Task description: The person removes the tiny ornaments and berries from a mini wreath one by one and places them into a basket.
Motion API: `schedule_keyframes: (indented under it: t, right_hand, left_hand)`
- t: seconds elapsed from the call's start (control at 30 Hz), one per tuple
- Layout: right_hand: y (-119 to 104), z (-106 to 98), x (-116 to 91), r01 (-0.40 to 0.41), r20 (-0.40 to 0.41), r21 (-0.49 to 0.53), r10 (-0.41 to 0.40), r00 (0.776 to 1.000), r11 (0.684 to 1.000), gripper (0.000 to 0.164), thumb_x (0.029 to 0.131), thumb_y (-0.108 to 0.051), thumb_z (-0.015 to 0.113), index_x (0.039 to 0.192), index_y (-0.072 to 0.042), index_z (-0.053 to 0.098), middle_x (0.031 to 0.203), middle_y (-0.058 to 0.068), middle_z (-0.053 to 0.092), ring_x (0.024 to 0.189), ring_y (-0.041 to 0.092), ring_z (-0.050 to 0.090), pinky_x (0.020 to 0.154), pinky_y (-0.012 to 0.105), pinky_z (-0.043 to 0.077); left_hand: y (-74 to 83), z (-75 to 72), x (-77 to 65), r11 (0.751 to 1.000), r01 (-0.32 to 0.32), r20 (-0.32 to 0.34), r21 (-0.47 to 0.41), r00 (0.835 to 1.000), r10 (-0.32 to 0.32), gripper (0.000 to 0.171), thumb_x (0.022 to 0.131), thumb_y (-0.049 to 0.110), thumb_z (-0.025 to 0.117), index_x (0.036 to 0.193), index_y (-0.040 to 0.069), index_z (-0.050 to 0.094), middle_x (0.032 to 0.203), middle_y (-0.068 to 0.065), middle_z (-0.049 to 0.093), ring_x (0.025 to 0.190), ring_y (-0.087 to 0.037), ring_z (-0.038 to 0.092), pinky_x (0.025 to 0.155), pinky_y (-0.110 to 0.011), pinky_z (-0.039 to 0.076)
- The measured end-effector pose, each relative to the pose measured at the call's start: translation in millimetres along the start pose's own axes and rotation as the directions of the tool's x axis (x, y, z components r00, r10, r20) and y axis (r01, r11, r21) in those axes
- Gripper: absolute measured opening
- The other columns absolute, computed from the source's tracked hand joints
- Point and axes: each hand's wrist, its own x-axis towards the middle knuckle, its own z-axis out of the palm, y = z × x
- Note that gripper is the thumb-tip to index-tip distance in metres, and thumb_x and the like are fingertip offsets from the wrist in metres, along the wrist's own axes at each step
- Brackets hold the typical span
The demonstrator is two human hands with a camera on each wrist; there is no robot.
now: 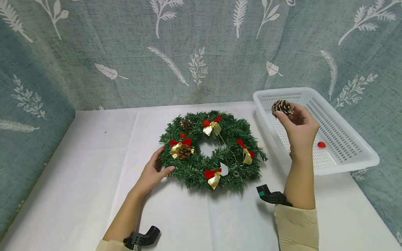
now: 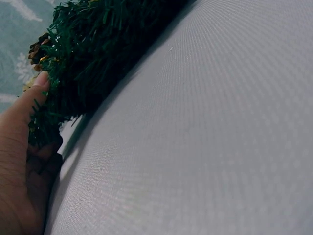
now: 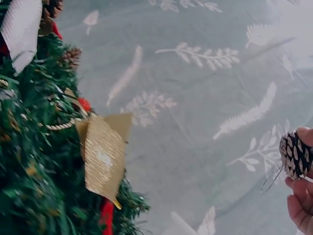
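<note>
A green wreath (image 1: 201, 170) lies on the white table, decorated with red and gold bows (image 1: 214, 177), small pinecones (image 1: 184, 152) and red berries. My left hand (image 1: 153, 174) grips the wreath's left edge, thumb on top and fingers underneath; the left wrist view shows the thumb (image 2: 41, 81) against the green needles. Over the basket's left side, my right hand (image 1: 299, 127) pinches a white-tipped pinecone (image 1: 282, 108) between thumb and fingers. In the right wrist view a thin wire (image 3: 272, 179) sticks out from this pinecone (image 3: 295, 155).
A white plastic basket (image 1: 345, 169) stands to the right of the wreath, with a red berry (image 1: 321, 144) inside. Behind the table (image 1: 94, 167) hangs a grey-green curtain (image 1: 125, 52) with white leaf prints. Each wrist carries a black camera mount (image 1: 273, 196).
</note>
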Motion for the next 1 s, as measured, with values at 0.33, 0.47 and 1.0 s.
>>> schedule_keyframes:
  t: [0.33,0.47,1.0]
  right_hand:
    - [2,-19,9,-0.129,-0.106,0.048,0.133,0.985,0.991,0.038,0.07,-0.008,0.083,0.106,-0.007,0.072,0.088,-0.002,0.061,0.075,0.009,0.049,0.063,0.016,0.042]
    - [6,-23,12,-0.122,-0.135,0.001,0.121,0.983,0.993,0.039,0.07,-0.01,0.083,0.107,-0.007,0.071,0.088,-0.005,0.062,0.074,0.007,0.049,0.066,0.017,0.042]
    - [12,-39,18,-0.183,-0.214,-0.073,0.164,0.963,0.98,0.046,0.071,-0.013,0.083,0.113,-0.007,0.068,0.093,-0.007,0.059,0.074,0.004,0.047,0.067,0.017,0.04]
  left_hand:
    - [1.4,-0.3,-0.7,1.0,0.001,0.0,0.003,1.0,-0.001,0.083,0.091,0.024,0.066,0.153,0.02,0.012,0.159,-0.01,0.008,0.143,-0.039,0.013,0.115,-0.055,0.018]
    - [1.3,-1.6,0.3,1.0,-0.003,-0.003,0.014,1.0,0.003,0.083,0.091,0.025,0.066,0.153,0.02,0.012,0.159,-0.01,0.009,0.143,-0.039,0.014,0.115,-0.055,0.019]
    - [1.7,1.4,-0.4,1.0,0.004,0.001,-0.015,1.0,-0.004,0.081,0.091,0.022,0.065,0.153,0.021,0.013,0.159,-0.01,0.008,0.143,-0.039,0.013,0.115,-0.055,0.017]
